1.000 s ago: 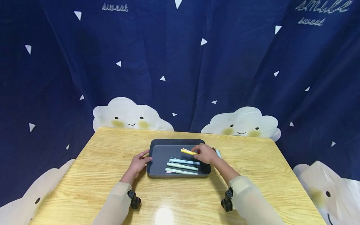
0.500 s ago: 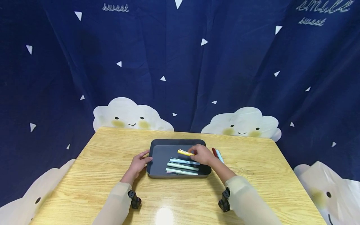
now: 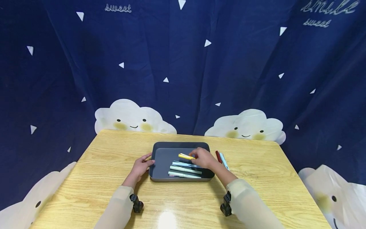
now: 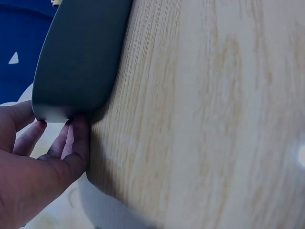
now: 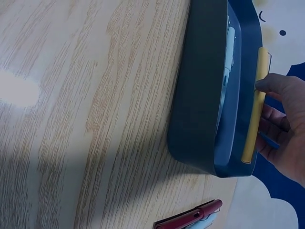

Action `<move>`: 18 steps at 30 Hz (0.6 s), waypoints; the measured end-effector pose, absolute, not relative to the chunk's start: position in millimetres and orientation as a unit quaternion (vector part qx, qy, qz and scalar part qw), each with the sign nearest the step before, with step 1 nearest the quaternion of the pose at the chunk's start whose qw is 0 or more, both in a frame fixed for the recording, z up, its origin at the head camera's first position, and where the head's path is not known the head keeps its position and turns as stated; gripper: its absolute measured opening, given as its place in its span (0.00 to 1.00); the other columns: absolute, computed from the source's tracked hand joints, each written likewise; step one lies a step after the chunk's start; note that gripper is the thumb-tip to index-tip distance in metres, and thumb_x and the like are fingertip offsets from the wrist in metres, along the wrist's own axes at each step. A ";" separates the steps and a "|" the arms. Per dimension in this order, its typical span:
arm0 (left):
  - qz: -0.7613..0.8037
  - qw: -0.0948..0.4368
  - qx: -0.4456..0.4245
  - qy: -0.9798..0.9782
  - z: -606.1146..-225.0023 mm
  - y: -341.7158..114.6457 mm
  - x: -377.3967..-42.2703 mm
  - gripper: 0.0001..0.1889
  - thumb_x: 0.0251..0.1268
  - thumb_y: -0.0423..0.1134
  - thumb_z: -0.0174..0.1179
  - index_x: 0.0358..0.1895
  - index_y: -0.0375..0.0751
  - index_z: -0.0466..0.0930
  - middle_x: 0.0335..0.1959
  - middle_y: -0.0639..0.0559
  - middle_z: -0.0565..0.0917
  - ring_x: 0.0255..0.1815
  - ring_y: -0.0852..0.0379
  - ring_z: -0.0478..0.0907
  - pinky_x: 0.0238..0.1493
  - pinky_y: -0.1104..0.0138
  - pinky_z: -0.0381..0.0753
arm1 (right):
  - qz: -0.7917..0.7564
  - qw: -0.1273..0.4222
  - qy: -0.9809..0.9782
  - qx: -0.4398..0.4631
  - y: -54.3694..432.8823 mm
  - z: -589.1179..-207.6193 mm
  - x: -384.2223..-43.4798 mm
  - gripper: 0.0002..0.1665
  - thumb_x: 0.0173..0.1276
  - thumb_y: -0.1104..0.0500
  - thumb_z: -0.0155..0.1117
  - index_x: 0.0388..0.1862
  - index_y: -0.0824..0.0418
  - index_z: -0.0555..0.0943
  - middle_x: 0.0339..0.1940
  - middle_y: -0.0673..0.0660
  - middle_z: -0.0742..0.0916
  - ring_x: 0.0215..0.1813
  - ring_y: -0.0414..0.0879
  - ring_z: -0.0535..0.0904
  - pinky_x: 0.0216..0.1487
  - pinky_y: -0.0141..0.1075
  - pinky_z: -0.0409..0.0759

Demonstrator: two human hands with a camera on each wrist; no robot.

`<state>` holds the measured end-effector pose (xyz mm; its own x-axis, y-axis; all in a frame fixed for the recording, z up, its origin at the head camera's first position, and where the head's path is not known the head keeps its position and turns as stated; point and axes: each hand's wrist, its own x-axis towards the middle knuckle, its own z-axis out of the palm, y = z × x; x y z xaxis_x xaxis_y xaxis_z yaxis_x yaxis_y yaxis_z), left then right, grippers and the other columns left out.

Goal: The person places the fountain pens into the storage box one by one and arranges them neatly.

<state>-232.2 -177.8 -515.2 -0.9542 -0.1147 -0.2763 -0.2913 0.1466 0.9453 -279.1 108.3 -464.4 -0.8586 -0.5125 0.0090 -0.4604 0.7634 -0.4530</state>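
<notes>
A dark grey rectangular tray (image 3: pixel 162 159) lies on the wooden table. My left hand (image 3: pixel 140 166) holds its left end, thumb at the rim and fingertips against the outer wall, as the left wrist view also shows. Over the tray's interior, my right hand (image 3: pixel 202 158) pinches a yellow pen (image 3: pixel 184 156) between thumb and fingers. In the right wrist view the yellow pen (image 5: pixel 253 121) appears above the rim, its clip facing away. Inside the tray, in front of it, lie a light blue pen (image 3: pixel 183 164) and two pale green pens (image 3: pixel 184 169), roughly parallel.
On the table (image 3: pixel 114 159) right of the tray, a dark red pen (image 3: pixel 218 156) and another light blue pen (image 3: pixel 223 160) lie side by side, partly behind the right forearm. A dark blue curtain (image 3: pixel 183 63) with clouds hangs behind the table.
My right hand has carried the yellow pen a little left and slightly down over the tray. More of the red and light blue pens on the table shows. The left hand stays put.
</notes>
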 end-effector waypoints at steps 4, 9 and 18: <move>0.640 0.070 -0.136 0.753 -513.8 -177.5 -231.9 0.26 0.66 0.35 0.54 0.67 0.40 0.65 0.56 0.32 0.72 0.56 0.39 0.75 0.53 0.56 0.78 | -0.207 0.046 0.937 -0.278 106.7 -466.3 -281.7 0.12 0.59 0.62 0.64 0.42 0.61 0.85 0.25 0.50 0.78 0.30 0.41 0.68 0.31 0.33 0.68; 0.639 0.068 -0.139 0.753 -514.2 -177.4 -233.1 0.25 0.66 0.35 0.55 0.67 0.41 0.66 0.55 0.33 0.73 0.55 0.41 0.76 0.51 0.58 0.78 | -0.188 0.039 0.937 -0.293 104.6 -469.0 -284.3 0.13 0.59 0.62 0.63 0.43 0.61 0.84 0.24 0.49 0.79 0.30 0.41 0.68 0.32 0.33 0.68; 0.637 0.071 -0.140 0.755 -514.7 -177.2 -234.4 0.26 0.66 0.35 0.54 0.67 0.41 0.65 0.55 0.33 0.73 0.55 0.42 0.76 0.51 0.59 0.78 | -0.185 0.047 0.937 -0.292 100.9 -473.4 -282.4 0.13 0.62 0.61 0.62 0.45 0.60 0.83 0.20 0.49 0.77 0.28 0.41 0.68 0.44 0.43 0.73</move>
